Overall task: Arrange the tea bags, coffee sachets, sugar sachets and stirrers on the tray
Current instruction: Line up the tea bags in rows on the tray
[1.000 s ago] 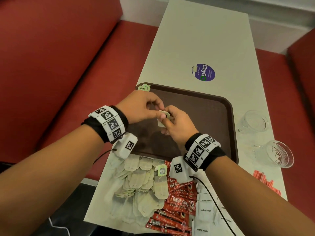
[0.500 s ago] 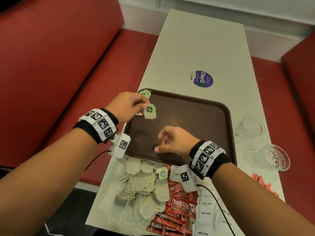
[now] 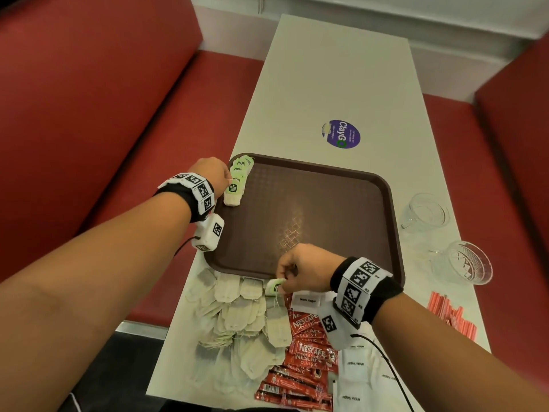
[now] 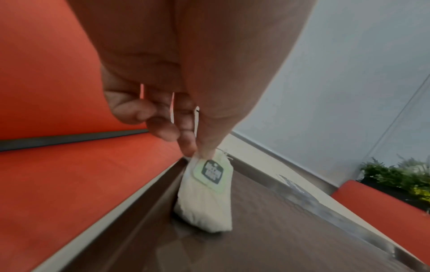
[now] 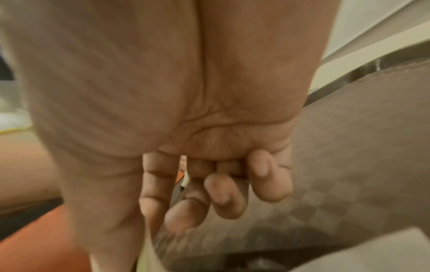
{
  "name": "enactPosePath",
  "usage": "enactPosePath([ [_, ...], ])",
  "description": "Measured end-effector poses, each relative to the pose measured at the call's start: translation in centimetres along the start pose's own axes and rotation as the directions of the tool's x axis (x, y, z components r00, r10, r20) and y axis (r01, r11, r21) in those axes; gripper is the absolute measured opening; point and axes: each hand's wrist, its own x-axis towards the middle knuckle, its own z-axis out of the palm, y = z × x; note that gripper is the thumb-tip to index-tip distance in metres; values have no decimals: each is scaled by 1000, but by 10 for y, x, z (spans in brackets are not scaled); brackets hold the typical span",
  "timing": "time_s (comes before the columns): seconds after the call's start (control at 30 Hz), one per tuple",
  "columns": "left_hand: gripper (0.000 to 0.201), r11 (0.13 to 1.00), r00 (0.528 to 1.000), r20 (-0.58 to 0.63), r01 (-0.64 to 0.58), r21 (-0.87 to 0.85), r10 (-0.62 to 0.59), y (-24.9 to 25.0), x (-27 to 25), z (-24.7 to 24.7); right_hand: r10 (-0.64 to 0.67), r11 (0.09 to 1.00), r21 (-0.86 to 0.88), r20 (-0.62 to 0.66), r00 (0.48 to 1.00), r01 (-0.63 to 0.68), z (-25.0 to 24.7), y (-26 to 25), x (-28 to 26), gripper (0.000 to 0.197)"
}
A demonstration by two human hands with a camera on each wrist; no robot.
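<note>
A brown tray (image 3: 350, 209) lies across the white table. Along its far-left edge sits a row of tea bags (image 3: 241, 171) with green tags. My left hand (image 3: 211, 177) pinches the nearest tea bag (image 4: 207, 189) at its top, the bag's bottom touching the tray by the left rim. My right hand (image 3: 300, 273) is at the tray's near edge, fingers pinching the green tag (image 3: 274, 286) of a tea bag on the loose heap of tea bags (image 3: 237, 322). Red coffee sachets (image 3: 306, 352), white sugar sachets (image 3: 356, 379) and red stirrers (image 3: 451, 316) lie on the table near me.
Two clear glass cups (image 3: 424, 214) (image 3: 468, 263) stand right of the tray. A purple round sticker (image 3: 341, 134) marks the table beyond it. Red bench seats (image 3: 89, 114) flank both sides. A plant (image 4: 400, 176) shows in the left wrist view.
My left hand carried a tea bag from mid-tray to the row at the far-left edge. My right hand drew back to the tray's near edge and took hold of a green tag.
</note>
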Motion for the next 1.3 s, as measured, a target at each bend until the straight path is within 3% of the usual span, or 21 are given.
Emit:
enactPosePath([
  [0.1,9,999,1000,-15,4,39,-3,3,1,5,-18,997,69,-80,997,24,-5,1,-2,9],
  [0.17,21,996,998,-28,-56,75,58,5,2,9,-10,994,107,-128,992,24,-6,1,-4,8],
  [0.27,37,970,984,98,-163,180,147,8,-3,15,-3,985,169,-215,977,40,-5,3,-4,16],
  [0.33,40,947,972,184,-190,260,145,8,-6,19,-3,976,209,-264,964,61,-5,4,-3,19],
  [0.47,35,949,972,172,-198,247,158,6,-9,18,17,959,270,-346,938,82,-3,4,3,10],
  [0.57,39,961,975,144,-196,194,169,7,-17,12,32,956,279,-402,915,88,-1,6,10,7],
  [0.67,32,966,964,50,-258,-36,259,16,-44,2,23,946,300,-435,900,120,0,6,14,6],
  [0.8,27,872,905,91,-368,-324,415,34,-96,-10,4,943,289,-503,864,164,0,3,15,7],
  [0.9,20,841,872,99,-426,-333,480,36,-116,-5,-13,936,291,-541,841,201,-2,0,15,7],
  [1.03,2,820,880,-11,-447,-357,475,34,-127,0,-24,950,262,-485,874,172,0,1,17,10],
  [1.13,2,791,869,-52,-471,-390,492,34,-133,0,-31,956,237,-506,862,173,3,1,18,12],
  [1.3,11,814,883,59,-402,-419,466,24,-137,11,-31,954,256,-439,898,158,9,1,14,13],
])
